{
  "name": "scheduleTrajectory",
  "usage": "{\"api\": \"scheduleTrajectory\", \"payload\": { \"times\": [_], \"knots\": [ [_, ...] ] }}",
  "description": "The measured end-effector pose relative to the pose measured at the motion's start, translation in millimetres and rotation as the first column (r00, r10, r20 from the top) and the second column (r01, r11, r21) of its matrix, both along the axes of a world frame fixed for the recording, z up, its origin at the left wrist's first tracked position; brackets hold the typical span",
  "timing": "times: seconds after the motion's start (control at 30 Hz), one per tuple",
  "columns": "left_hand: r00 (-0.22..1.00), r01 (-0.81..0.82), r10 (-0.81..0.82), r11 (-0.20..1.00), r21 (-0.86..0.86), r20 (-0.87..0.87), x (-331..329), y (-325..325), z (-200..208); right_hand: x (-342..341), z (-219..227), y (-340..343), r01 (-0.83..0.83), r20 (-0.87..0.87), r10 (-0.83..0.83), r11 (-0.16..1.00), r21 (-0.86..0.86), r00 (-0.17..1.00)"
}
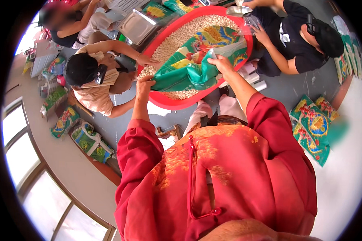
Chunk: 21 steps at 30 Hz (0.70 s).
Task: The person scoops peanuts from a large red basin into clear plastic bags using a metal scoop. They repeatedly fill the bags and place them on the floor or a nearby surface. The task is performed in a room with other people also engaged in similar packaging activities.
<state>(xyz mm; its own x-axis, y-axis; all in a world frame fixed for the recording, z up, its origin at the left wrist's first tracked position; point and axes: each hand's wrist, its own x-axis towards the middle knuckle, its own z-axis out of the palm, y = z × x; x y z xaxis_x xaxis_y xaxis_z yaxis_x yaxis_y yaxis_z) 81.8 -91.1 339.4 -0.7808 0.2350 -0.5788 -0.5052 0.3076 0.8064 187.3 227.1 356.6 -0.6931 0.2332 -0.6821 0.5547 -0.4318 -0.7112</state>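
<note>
Gripping 1 green sack (199,73), left hand (145,83) and right hand (222,65) curl closed.

Green sack (193,74) hides part of pale pieces (175,42); green patch (339,131) at right blurred, kind unclear.

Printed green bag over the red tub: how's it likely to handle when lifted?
The green bag is probably floppy: it creases and sags between the left hand and right hand. It's likely light for its size, since it looks mostly flat, though its inside is hidden. The sheen on its folds suggests a somewhat slippery surface.
</note>
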Motion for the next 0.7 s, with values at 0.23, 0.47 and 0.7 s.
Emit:
{"api": "scheduleTrajectory", "payload": {
  "times": [0.23,0.47,0.7],
  "knots": [
    [1.0,-0.015,0.015,1.0,-0.013,0.01,4.1,8.8,22.3,7.2,-2.4,8.5,-0.051,-0.091,0.063,0.989,0.138,0.994],
    [0.999,0.047,-0.046,0.996,-0.08,0.014,4.9,4.1,28.5,20.5,4.5,38.2,0.066,-0.107,-0.071,0.997,-0.05,0.992],
    [0.994,0.1,-0.103,0.992,-0.083,-0.031,1.2,18.5,53.8,58.1,-32.7,94.2,0.24,0.208,-0.248,0.969,0.066,0.946]
  ]
}}
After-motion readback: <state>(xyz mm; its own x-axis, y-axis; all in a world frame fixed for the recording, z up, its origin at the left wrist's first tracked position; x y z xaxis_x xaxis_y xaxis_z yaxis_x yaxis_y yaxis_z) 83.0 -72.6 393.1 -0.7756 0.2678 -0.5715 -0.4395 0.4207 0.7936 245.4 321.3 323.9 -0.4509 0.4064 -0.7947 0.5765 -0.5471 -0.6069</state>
